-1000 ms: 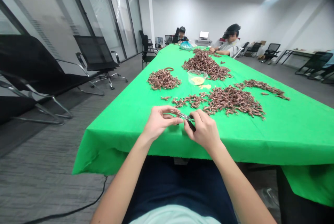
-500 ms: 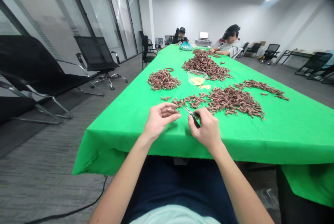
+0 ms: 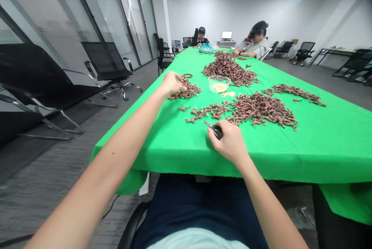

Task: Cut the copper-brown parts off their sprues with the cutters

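Note:
My left hand (image 3: 173, 83) reaches over the left pile of small brown pieces (image 3: 190, 89), its fingers bent down at the pile; whether a piece is between them is too small to tell. My right hand (image 3: 228, 138) is closed around small pliers (image 3: 215, 129) with dark handles, their metal tips pointing left above the green cloth (image 3: 174, 144). Just beyond the pliers lie a loose row of brown pieces (image 3: 213, 111) and a larger heap (image 3: 261, 109). A clear round tub (image 3: 219, 84) holds pale yellow bits, and some are spilled beside it.
A long brown pile (image 3: 229, 71) runs up the table, with a brown ring (image 3: 187, 75) and a blue bag (image 3: 206, 48) farther off. Another person (image 3: 255, 42) sits at the right side, another (image 3: 200, 38) at the far end. Black chairs (image 3: 106, 61) stand left.
My left hand has moved forward and left, from near the plier tips to the left pile. My right hand keeps the pliers in nearly the same place.

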`<move>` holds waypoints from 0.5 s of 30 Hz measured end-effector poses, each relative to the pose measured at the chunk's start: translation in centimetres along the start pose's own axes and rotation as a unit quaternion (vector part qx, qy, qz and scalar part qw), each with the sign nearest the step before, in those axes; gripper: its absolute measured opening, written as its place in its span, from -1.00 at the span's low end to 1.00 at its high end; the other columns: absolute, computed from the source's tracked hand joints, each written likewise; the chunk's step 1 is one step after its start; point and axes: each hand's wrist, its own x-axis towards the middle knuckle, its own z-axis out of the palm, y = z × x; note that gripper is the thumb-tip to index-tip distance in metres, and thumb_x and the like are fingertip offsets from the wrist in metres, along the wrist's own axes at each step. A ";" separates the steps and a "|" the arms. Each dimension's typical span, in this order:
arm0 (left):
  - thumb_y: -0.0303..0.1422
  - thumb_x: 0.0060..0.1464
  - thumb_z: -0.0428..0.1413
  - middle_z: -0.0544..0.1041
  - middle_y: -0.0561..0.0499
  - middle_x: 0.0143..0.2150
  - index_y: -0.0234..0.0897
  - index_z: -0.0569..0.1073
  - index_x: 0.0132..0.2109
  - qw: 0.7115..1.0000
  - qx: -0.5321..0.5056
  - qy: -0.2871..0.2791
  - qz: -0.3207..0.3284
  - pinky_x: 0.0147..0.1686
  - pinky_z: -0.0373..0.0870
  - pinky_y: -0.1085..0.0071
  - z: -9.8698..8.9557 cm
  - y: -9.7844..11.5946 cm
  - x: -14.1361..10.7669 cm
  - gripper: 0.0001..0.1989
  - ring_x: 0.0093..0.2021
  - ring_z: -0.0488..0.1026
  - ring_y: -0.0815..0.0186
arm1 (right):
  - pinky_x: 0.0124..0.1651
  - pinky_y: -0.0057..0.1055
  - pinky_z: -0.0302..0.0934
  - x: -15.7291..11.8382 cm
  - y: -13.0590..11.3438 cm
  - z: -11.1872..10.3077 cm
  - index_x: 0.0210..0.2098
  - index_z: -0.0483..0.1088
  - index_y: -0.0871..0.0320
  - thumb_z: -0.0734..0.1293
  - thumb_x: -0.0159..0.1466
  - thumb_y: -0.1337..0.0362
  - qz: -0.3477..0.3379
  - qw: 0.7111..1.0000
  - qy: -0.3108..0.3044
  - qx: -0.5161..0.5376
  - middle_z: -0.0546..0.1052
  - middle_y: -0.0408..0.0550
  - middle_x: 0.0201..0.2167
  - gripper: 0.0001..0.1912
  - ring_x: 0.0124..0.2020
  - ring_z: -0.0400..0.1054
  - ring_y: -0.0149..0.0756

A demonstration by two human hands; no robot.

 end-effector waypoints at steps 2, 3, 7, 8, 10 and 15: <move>-0.53 -0.46 0.47 0.60 -0.15 -0.35 -0.41 0.51 -0.32 0.999 0.038 0.030 0.015 -0.16 0.41 0.17 -0.1 -0.4 0.2 -0.55 -0.30 0.52 0.12 | -0.29 -0.34 0.15 0.0 -0.1 0.0 -0.34 0.36 0.13 0.28 0.33 0.11 -0.003 1.000 -0.004 -0.004 0.47 -0.05 -0.43 -0.77 -0.41 0.35 -0.25; -0.51 -0.45 0.47 0.60 -0.13 -0.35 -0.39 0.52 -0.33 0.998 0.050 0.035 0.030 -0.15 0.40 0.20 -0.1 -0.5 0.0 -0.57 -0.29 0.51 0.14 | -0.28 -0.33 0.16 0.0 -0.1 0.0 -0.34 0.36 0.13 0.28 0.33 0.11 -0.004 1.000 -0.006 -0.006 0.47 -0.05 -0.43 -0.78 -0.40 0.36 -0.25; -0.34 -0.28 0.43 0.57 -0.04 -0.45 -0.34 0.57 -0.36 0.993 0.080 -0.030 0.087 -0.24 0.36 0.30 -0.3 -1.6 -2.1 -0.71 -0.41 0.47 0.24 | -0.27 -0.32 0.16 0.0 -0.1 0.0 -0.34 0.35 0.13 0.28 0.32 0.12 0.000 1.000 -0.010 -0.016 0.47 -0.04 -0.42 -0.78 -0.39 0.36 -0.23; -0.29 -0.22 0.40 0.56 -0.03 -0.48 -0.32 0.59 -0.35 0.989 0.092 -0.059 0.099 -0.27 0.34 0.31 -0.3 -1.9 -2.6 -0.73 -0.44 0.45 0.25 | -0.27 -0.32 0.16 0.0 -0.1 0.0 -0.34 0.35 0.13 0.28 0.32 0.11 0.001 1.000 -0.008 -0.016 0.47 -0.04 -0.41 -0.78 -0.39 0.36 -0.23; -0.22 -0.16 0.37 0.56 -0.03 -0.48 -0.29 0.62 -0.37 0.979 0.128 -0.100 0.125 -0.30 0.29 0.33 -0.3 -2.7 -3.6 -0.76 -0.45 0.42 0.26 | -0.27 -0.33 0.16 0.0 -0.1 0.0 -0.33 0.36 0.14 0.28 0.32 0.11 0.006 1.000 -0.001 -0.010 0.47 -0.04 -0.41 -0.77 -0.39 0.36 -0.23; -0.17 -0.16 0.35 0.56 -0.06 -0.43 -0.22 0.65 -0.42 0.953 0.228 -0.116 0.165 -0.25 0.23 0.29 -0.2 -4.6 -5.1 -0.78 -0.39 0.39 0.19 | -0.26 -0.34 0.19 0.0 -0.2 -0.1 -0.29 0.40 0.16 0.30 0.30 0.10 0.014 0.999 0.034 0.013 0.52 -0.01 -0.36 -0.76 -0.36 0.39 -0.23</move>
